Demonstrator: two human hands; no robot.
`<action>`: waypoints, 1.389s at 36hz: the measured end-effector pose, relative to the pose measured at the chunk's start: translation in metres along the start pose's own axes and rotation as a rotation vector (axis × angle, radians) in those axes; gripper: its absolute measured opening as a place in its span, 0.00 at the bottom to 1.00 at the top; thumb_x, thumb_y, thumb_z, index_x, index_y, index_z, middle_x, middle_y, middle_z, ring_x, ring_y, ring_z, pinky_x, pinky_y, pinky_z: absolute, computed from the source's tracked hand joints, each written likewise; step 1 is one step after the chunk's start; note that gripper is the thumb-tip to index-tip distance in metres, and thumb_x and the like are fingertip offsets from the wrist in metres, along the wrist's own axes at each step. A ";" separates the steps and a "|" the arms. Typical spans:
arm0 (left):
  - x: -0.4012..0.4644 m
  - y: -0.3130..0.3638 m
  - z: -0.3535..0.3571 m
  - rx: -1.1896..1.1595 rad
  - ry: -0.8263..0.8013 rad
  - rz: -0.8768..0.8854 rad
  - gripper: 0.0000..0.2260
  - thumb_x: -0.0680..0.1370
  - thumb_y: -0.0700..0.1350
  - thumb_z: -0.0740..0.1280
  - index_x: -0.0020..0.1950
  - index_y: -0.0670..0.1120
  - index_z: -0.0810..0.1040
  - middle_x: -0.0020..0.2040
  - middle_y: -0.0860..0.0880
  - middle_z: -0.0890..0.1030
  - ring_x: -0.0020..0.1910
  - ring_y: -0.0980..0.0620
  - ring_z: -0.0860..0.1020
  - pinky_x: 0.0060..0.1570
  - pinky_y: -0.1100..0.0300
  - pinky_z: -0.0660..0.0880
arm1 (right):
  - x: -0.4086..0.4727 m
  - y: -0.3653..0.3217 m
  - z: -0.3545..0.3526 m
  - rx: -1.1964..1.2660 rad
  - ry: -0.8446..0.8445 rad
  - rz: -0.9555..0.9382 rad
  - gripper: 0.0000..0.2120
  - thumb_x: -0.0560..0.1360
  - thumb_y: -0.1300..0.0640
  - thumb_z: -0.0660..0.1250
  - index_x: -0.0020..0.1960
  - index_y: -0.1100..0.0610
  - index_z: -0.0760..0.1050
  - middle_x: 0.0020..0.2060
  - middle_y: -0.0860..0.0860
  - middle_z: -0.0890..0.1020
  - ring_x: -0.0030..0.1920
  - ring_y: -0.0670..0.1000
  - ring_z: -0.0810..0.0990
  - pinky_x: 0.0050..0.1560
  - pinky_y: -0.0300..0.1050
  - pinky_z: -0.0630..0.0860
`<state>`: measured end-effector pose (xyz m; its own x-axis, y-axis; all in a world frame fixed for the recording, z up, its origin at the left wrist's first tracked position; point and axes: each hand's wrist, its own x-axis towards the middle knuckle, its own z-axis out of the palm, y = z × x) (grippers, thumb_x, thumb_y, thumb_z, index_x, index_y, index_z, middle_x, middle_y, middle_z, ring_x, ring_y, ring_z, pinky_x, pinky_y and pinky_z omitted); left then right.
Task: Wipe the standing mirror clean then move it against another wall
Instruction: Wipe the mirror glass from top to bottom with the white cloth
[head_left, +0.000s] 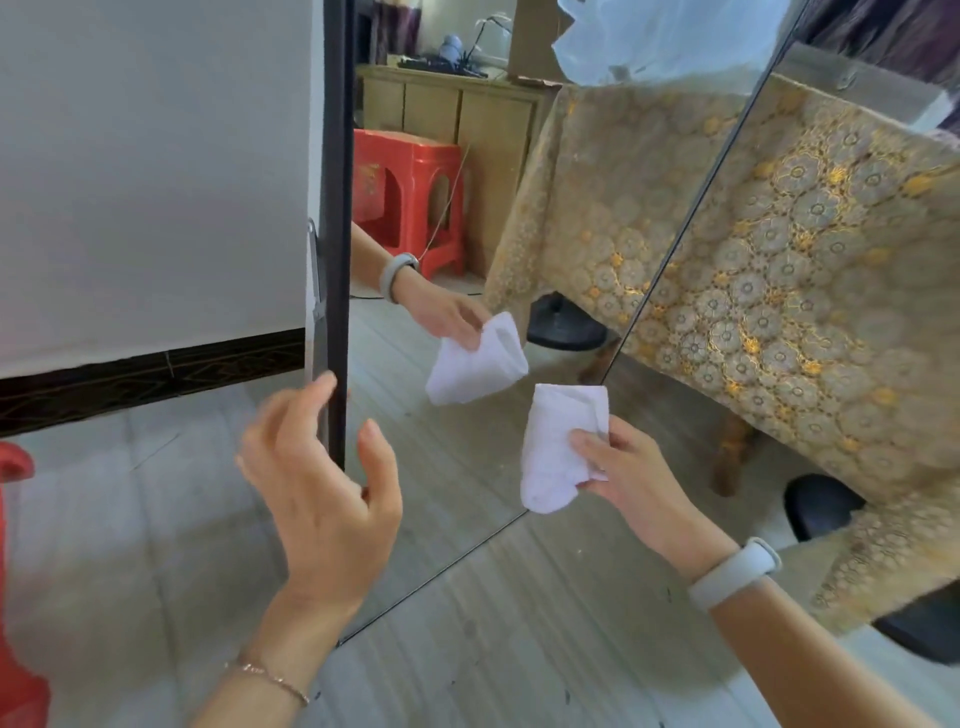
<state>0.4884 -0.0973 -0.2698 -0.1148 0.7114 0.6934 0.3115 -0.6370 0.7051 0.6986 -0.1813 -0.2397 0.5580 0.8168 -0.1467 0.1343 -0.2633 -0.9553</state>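
Observation:
The standing mirror (457, 467) has a thin black frame and stands on the tiled floor, its left edge close to the white wall. My left hand (317, 483) hovers open right at that left frame edge, fingers spread, holding nothing. My right hand (639, 478) grips a folded white cloth (558, 447) just in front of the glass, near the mirror's lower right corner. The glass reflects my right hand and the cloth higher up.
A table under a gold floral tablecloth (831, 312) stands close on the right, with dark round objects (821, 506) on the floor beneath it. A red plastic stool (15, 571) sits at the far left edge. A white wall with dark skirting (145, 379) runs behind the mirror.

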 end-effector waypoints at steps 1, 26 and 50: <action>-0.001 0.003 -0.001 0.033 0.019 0.086 0.15 0.75 0.43 0.59 0.60 0.43 0.65 0.54 0.39 0.73 0.52 0.44 0.67 0.51 0.46 0.66 | -0.003 -0.004 0.003 0.043 -0.022 0.025 0.11 0.76 0.62 0.61 0.55 0.67 0.72 0.43 0.59 0.76 0.41 0.55 0.76 0.43 0.51 0.73; -0.028 0.040 0.013 -0.625 -1.213 -0.554 0.47 0.64 0.56 0.74 0.71 0.66 0.43 0.69 0.65 0.63 0.68 0.66 0.62 0.60 0.70 0.63 | -0.030 -0.082 0.005 0.001 -0.225 0.155 0.14 0.74 0.73 0.56 0.37 0.61 0.76 0.27 0.53 0.74 0.24 0.46 0.66 0.20 0.33 0.67; 0.009 0.045 0.009 -0.470 -0.921 -1.036 0.17 0.77 0.57 0.59 0.52 0.46 0.78 0.48 0.49 0.80 0.49 0.51 0.77 0.48 0.57 0.72 | -0.047 -0.015 0.037 -0.091 -0.334 -0.016 0.08 0.73 0.63 0.66 0.50 0.56 0.71 0.33 0.40 0.81 0.35 0.37 0.78 0.38 0.30 0.73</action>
<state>0.5101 -0.1164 -0.2332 0.5959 0.7208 -0.3540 0.1163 0.3587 0.9262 0.6400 -0.1973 -0.2279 0.2579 0.9404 -0.2217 0.2215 -0.2809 -0.9338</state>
